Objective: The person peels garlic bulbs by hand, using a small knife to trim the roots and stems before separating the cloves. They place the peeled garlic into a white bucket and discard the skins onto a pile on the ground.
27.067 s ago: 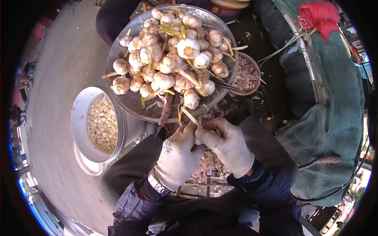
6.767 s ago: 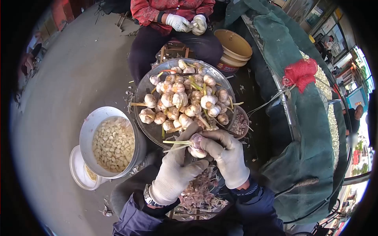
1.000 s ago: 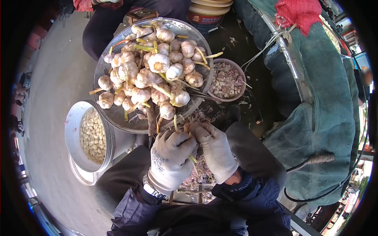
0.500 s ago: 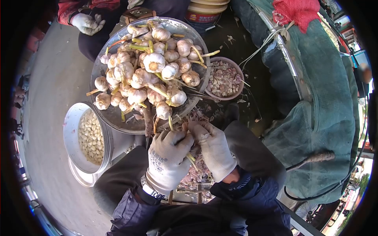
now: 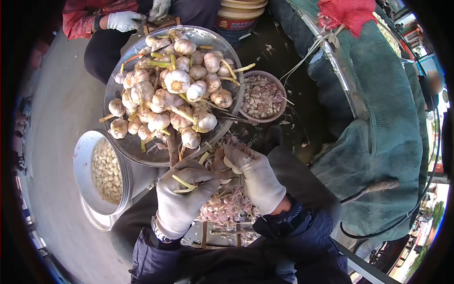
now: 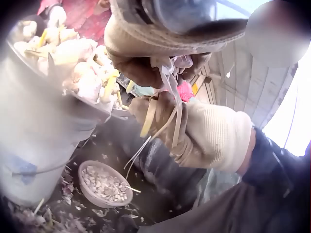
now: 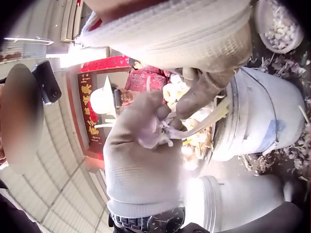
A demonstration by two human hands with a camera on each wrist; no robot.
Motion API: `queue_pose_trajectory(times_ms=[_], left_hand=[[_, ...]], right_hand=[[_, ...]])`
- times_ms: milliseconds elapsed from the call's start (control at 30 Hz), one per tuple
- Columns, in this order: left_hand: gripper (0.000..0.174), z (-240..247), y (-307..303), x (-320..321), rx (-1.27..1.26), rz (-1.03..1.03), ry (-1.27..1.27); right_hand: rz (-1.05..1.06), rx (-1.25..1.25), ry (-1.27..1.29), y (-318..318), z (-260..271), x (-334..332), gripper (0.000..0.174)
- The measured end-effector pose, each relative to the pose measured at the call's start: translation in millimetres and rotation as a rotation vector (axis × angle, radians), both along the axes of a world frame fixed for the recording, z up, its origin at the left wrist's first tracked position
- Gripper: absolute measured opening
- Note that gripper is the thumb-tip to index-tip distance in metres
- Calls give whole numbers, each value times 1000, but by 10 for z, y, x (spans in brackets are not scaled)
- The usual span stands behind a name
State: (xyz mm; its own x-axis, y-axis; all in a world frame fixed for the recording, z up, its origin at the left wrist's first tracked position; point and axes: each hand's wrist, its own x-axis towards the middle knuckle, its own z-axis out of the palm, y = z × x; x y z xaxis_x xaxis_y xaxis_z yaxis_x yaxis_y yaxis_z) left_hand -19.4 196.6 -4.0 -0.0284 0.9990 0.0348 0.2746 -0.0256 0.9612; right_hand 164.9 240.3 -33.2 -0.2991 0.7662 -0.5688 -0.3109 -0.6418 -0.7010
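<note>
My gloved left hand (image 5: 182, 201) curls its fingers round a partly broken garlic bulb with a pale green stem (image 5: 183, 182). In the right wrist view its stem (image 7: 209, 121) sticks out from papery skin held by the left hand (image 7: 143, 167). My gloved right hand (image 5: 259, 182) pinches a pale clove (image 5: 231, 165) just beside the left fingertips. Strips of skin and stem (image 6: 174, 97) hang between both hands in the left wrist view. Beyond them, a round metal tray (image 5: 153, 158) bears a heap of whole garlic bulbs (image 5: 177, 81).
A white bucket of peeled cloves (image 5: 106, 170) stands at left. Right of the tray are a small bowl of cloves (image 5: 262, 97) and a green net cover (image 5: 388, 113). Skins (image 5: 227, 206) lie below my hands. Another person in red (image 5: 78, 19) sits opposite, with stacked buckets (image 5: 236, 21) nearby.
My left hand has turned and shifted left, showing the stem across its fingers; a pale clove now shows at my right fingertips. The other person's gloved hand has moved. The whole view has shifted slightly.
</note>
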Motion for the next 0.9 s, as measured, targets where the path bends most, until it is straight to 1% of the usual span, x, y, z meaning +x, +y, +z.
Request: queue_pose_trajectory(times_ms=[33,67,133,167,200,233,267,300,333,367,433,467,500,567,633,700,733,833,867,900], left_hand=[[12,-2,12,-39,19,-38,-25],[12,1,20,-36,23,-36,-26],[8,2,0,-23,-253,76,-185],[6,4,-30,-26,-392,142,-260],[6,-47,-22,-11,-344,136,-298],[14,-28,-12,-4,-432,131,-276],[15,-48,-4,-14,-450,129,-278],[17,-97,1,-15,-468,120,-284],[16,-142,-14,1,-515,156,-394],[16,-211,-23,-19,-515,157,-395],[28,-323,-45,-74,-461,93,-526],[35,-338,-71,-80,-436,100,-466],[35,-358,-77,-90,-439,100,-466],[40,-402,-76,-106,-516,137,-898],[40,-310,-62,-88,-545,102,-905],[43,-179,-43,-52,-613,24,-921],[43,-130,-32,-30,-613,19,-925],[42,-21,-9,30,-566,-92,-622],[40,-63,-17,68,-468,-54,-582],[40,-99,-29,53,-468,-54,-579]], right_hand=[[31,-76,70,25,62,19,37],[32,-72,69,47,95,39,37],[8,-54,91,82,150,66,36],[-28,-60,72,110,341,75,34],[-13,-37,97,135,361,143,33],[1,-13,125,156,376,183,32],[-19,18,138,147,425,159,31],[35,53,127,146,527,154,30],[92,45,129,123,502,146,31],[145,38,126,102,479,152,32],[256,-8,52,92,571,80,30],[284,-41,75,93,575,80,27],[284,-44,75,84,580,47,27],[366,-5,-168,76,591,-50,22],[361,24,-183,40,457,-54,22],[237,112,-264,21,377,-81,23],[202,160,-342,12,340,-75,24],[209,135,-374,35,423,-60,25],[208,136,-373,30,405,-59,25],[216,154,-370,20,371,-61,26]])
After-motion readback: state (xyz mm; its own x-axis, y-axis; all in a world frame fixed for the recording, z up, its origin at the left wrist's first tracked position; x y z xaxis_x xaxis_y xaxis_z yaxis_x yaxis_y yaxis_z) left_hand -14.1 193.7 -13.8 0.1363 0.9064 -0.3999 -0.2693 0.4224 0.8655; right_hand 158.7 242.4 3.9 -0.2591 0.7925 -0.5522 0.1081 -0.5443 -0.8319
